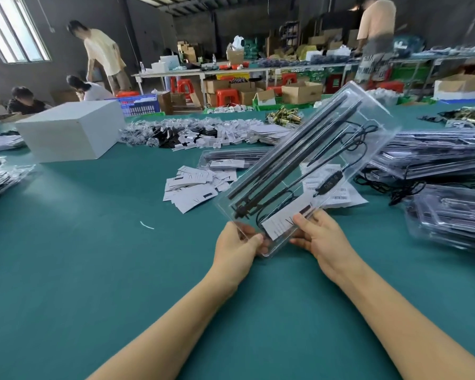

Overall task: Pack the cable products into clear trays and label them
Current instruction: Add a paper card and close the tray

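A long clear plastic tray (299,171) is held above the green table top (99,242), tilted so that its far end points up and to the right. It is gripped at its near end only: the near left corner is pinched by the left hand (237,244), whose thumb is laid on the upper face and whose fingers are seen through the plastic beneath, and the near right edge is clamped by the right hand (320,237), with the thumb pressed on top and the fingers curled under. Inside the tray, black rods (285,152) are laid lengthwise along the left side, thin black cable (359,145) is looped beside them, and a white paper label (280,222) is set at the near end, just beside the right thumb. Loose white labels (195,185) are scattered on the table beyond the hands, and filled clear trays (433,157) are stacked at the right.
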Demonstrator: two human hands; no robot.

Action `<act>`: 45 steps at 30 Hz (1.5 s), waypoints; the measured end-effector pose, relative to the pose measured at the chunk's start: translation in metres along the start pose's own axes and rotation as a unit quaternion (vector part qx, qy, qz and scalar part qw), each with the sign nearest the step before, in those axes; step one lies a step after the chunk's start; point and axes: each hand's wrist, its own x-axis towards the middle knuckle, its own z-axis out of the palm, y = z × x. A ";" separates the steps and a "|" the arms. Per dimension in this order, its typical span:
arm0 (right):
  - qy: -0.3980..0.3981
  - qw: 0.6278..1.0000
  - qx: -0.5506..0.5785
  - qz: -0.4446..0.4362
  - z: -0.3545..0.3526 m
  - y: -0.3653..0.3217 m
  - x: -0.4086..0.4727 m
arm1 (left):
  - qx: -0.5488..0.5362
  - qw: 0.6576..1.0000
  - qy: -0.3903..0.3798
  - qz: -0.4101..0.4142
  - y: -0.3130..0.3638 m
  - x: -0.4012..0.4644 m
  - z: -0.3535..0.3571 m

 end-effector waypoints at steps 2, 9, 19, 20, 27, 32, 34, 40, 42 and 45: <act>-0.003 1.000 -0.003 -0.002 0.000 0.000 -0.001 | 0.012 1.000 -0.002 0.014 0.000 0.004 -0.004; -0.006 0.999 -0.032 -0.008 0.003 0.001 -0.002 | -0.010 1.000 -0.014 0.010 -0.001 0.008 -0.011; 0.021 0.999 0.004 0.027 0.001 -0.002 0.001 | -0.151 0.985 -0.081 -0.034 0.002 0.012 -0.027; 0.021 0.999 -0.002 0.028 0.001 -0.003 0.001 | -0.184 0.978 -0.082 -0.054 0.003 0.013 -0.028; 0.232 0.915 -0.289 -0.158 -0.004 -0.003 -0.003 | -0.319 0.939 -0.078 -0.097 0.011 0.022 -0.046; 0.237 0.654 -0.582 -0.422 0.000 -0.016 -0.012 | -0.333 0.936 -0.078 -0.089 0.011 0.020 -0.051; 0.182 0.643 -0.631 -0.394 0.003 -0.017 -0.015 | -0.326 0.940 -0.078 -0.068 0.011 0.020 -0.052; 0.057 0.692 -0.654 -0.300 -0.006 -0.011 -0.013 | -0.352 0.923 -0.147 -0.048 0.015 0.014 -0.052; 0.099 0.711 -0.607 -0.341 -0.007 -0.012 -0.012 | -0.377 0.901 -0.204 -0.069 0.017 0.011 -0.050; 0.119 0.752 -0.511 -0.398 -0.008 -0.024 -0.011 | -0.374 0.896 -0.221 -0.089 0.016 0.012 -0.049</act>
